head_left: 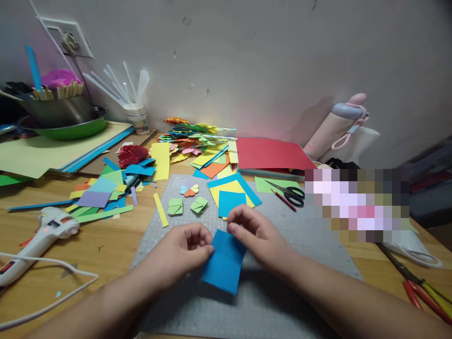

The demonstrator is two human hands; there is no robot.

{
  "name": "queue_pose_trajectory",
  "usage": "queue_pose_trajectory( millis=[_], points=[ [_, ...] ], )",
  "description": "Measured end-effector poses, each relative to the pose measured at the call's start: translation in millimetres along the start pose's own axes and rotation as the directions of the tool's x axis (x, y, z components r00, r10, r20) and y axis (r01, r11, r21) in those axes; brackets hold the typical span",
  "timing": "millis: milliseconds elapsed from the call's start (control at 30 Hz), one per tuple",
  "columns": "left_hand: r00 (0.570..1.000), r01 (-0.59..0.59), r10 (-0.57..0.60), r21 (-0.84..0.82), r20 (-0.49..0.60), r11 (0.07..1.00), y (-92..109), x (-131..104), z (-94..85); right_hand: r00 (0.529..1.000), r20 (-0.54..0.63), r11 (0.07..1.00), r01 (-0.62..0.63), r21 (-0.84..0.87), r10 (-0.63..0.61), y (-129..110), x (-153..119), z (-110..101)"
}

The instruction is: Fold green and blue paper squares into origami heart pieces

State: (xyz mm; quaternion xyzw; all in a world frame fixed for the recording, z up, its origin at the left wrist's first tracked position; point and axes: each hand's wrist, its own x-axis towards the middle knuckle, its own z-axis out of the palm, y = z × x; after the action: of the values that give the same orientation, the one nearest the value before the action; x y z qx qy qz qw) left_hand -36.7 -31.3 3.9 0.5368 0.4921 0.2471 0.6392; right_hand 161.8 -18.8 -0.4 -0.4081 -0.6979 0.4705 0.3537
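Observation:
A blue sheet of paper [223, 263] is held up, tilted, over the grey cutting mat [169, 292]. My left hand [189, 247] pinches its left edge between thumb and curled fingers. At the upper right corner, my right hand [256, 230] grips the sheet the same way. Just beyond my hands lie another blue square [229, 200] and a yellow sheet [215, 189]. To their left on the mat are two folded green paper pieces, one squarish [175, 206] and one leaf-like [199, 205], near a small multicoloured paper flower [189, 189].
Black-handled scissors [294, 194] and a red pencil [284, 200] lie on the mat's right. A white glue gun [42, 240] with its cord sits left, near a heap of paper scraps [95, 197]. Red paper [271, 153] lies at the back; red-and-yellow-handled scissors [420, 282] are at right.

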Motion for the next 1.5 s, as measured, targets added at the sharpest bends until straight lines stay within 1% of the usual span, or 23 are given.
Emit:
queue_pose_trajectory(
  millis=[33, 67, 100, 167, 200, 267, 300, 400, 433, 500, 567, 633, 733, 800, 900, 933, 1033, 1100, 1200, 1267, 1333, 1400, 1500],
  points=[
    [0.999, 0.013, -0.014, -0.043, -0.03, 0.999, -0.5, 1.1, -1.3, 0.991, -0.083, 0.991, 0.101, -0.088, -0.109, -0.5, -1.1, -2.8],
    [0.998, 0.022, -0.027, -0.091, -0.057, 0.996, -1.2, 2.2, -2.7, 0.961, -0.127, 0.956, 0.216, -0.2, -0.244, -1.1, -2.5, -5.1],
    [0.996, 0.026, -0.037, -0.143, -0.076, 0.989, -2.0, 3.1, -4.1, 0.92, -0.104, 0.891, 0.331, -0.312, -0.378, -1.4, -4.1, -6.7],
    [0.995, 0.024, -0.048, -0.243, -0.092, 0.97, -3.7, 4.5, -6.3, 0.82, 0.053, 0.691, 0.513, -0.509, -0.569, -0.8, -7.2, -7.0],
    [0.994, 0.027, -0.056, -0.288, -0.093, 0.957, -4.5, 4.9, -6.9, 0.775, 0.138, 0.58, 0.566, -0.587, -0.617, 0.2, -8.4, -5.8],
    [0.995, 0.042, -0.071, -0.353, -0.069, 0.935, -5.4, 5.0, -7.4, 0.717, 0.25, 0.393, 0.6, -0.697, -0.651, 3.0, -9.4, -2.5],
    [0.996, 0.058, -0.078, -0.369, -0.041, 0.928, -5.5, 4.8, -7.1, 0.702, 0.276, 0.331, 0.598, -0.73, -0.657, 4.3, -9.2, -1.3],
    [0.995, 0.099, -0.093, -0.344, 0.032, 0.934, -4.8, 4.3, -5.5, 0.68, 0.382, 0.253, 0.64, -0.726, -0.625, 5.0, -6.0, -2.9],
    [0.995, 0.102, -0.101, -0.303, 0.019, 0.947, -4.5, 4.3, -4.8, 0.67, 0.438, 0.239, 0.672, -0.701, -0.599, 3.9, -4.5, -5.3],
    [0.993, 0.079, -0.092, -0.158, -0.074, 0.984, -4.4, 4.4, -3.6, 0.649, 0.556, 0.221, 0.731, -0.646, -0.52, 0.3, -1.7, -11.4],
    [0.985, 0.015, -0.001, 0.074, -0.175, 0.997, -5.1, 4.0, -2.6, 0.664, 0.609, 0.231, 0.735, -0.637, -0.434, -3.5, -0.1, -16.7],
    [0.975, -0.055, 0.126, 0.35, -0.183, 0.935, -6.4, 2.5, -2.0, 0.692, 0.634, 0.294, 0.721, -0.627, -0.344, -5.9, 0.3, -19.6],
    [0.96, -0.101, 0.252, 0.693, -0.12, 0.714, -7.5, -2.2, -1.3, 0.718, 0.668, 0.452, 0.671, -0.588, -0.197, -6.9, -0.1, -19.8],
    [0.943, -0.17, 0.33, 0.795, -0.041, 0.583, -7.6, -6.1, -0.5, 0.731, 0.67, 0.544, 0.619, -0.567, -0.133, -6.9, 0.2, -19.2],
    [0.888, -0.337, 0.442, 0.831, 0.125, 0.443, -8.3, -11.8, 1.6, 0.749, 0.653, 0.654, 0.549, -0.52, -0.109, -7.2, 2.3, -19.4],
    [0.868, -0.354, 0.476, 0.848, 0.141, 0.395, -9.0, -13.3, 2.4, 0.75, 0.652, 0.683, 0.534, -0.498, -0.112, -7.5, 3.3, -19.7],
    [0.813, -0.304, 0.572, 0.915, 0.105, 0.264, -11.1, -16.1, 4.2, 0.745, 0.656, 0.742, 0.506, -0.439, -0.121, -8.7, 5.7, -20.8],
    [0.829, -0.328, 0.532, 0.92, 0.172, 0.214, -11.6, -16.5, 5.1, 0.747, 0.654, 0.766, 0.488, -0.419, -0.118, -10.0, 6.5, -21.2],
    [0.876, -0.393, 0.377, 0.899, 0.301, 0.194, -11.1, -16.5, 7.5, 0.739, 0.664, 0.79, 0.472, -0.391, -0.113, -12.8, 6.7, -20.8],
    [0.885, -0.389, 0.341, 0.906, 0.317, 0.166, -11.4, -17.8, 10.3, 0.741, 0.665, 0.802, 0.455, -0.387, -0.099, -14.2, 6.2, -20.2],
    [0.877, -0.389, 0.345, 0.915, 0.333, 0.104, -13.4, -20.7, 13.6, 0.773, 0.632, 0.818, 0.393, -0.419, -0.048, -14.5, 5.5, -19.4],
    [0.861, -0.411, 0.343, 0.911, 0.375, 0.035, -17.2, -24.5, 16.6, 0.827, 0.562, 0.837, 0.285, -0.468, 0.033, -12.8, 4.5, -18.1],
    [0.845, -0.438, 0.335, 0.899, 0.418, -0.017, -23.5, -29.1, 20.1, 0.887, 0.442, 0.845, 0.132, -0.518, 0.133, -8.0, 3.3, -14.5]
  ],
)
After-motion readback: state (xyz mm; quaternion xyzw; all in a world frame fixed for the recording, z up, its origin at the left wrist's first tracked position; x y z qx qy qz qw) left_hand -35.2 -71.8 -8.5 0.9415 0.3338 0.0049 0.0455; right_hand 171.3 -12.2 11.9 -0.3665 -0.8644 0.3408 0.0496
